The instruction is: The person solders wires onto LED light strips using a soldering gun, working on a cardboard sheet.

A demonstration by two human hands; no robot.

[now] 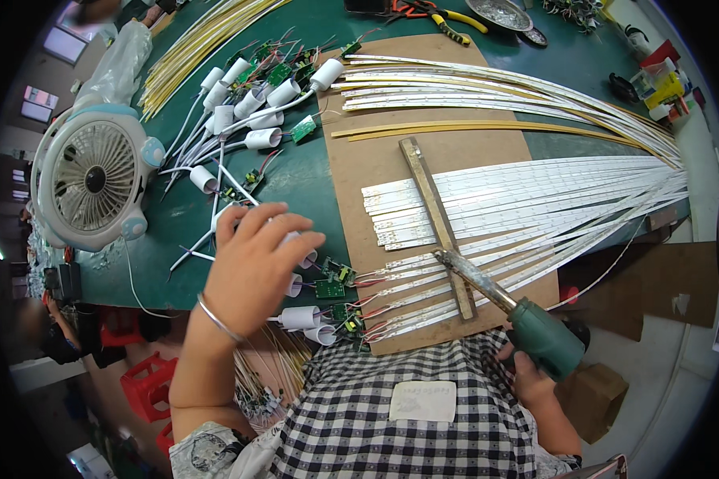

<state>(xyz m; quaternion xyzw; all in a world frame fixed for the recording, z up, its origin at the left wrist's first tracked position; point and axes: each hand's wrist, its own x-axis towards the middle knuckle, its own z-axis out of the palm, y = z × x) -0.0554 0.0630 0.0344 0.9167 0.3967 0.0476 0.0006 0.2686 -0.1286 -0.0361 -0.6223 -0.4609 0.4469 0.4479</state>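
My left hand [256, 247] is over several white plastic caps, its fingers bent and spread. One white cap [294, 285] shows just below the fingertips; the thumb's grip is hidden. Close by, green circuit boards [330, 288] have thin red and white wires reaching the ends of the white LED strips [423, 299]. At the lower right, my right hand [533, 377] is wrapped round the green handle of a soldering iron [545, 339]. Its metal barrel points up and left, with the tip by a narrow metal bar [433, 215] lying across the strips.
The strips lie on a brown board [347, 172] on a green table [487, 52]. A white fan [94, 180] stands left, beside a pile of capped circuit boards [252, 100]. Pliers [455, 24] and a metal dish [499, 12] are at the back. Red stools [148, 387] stand below.
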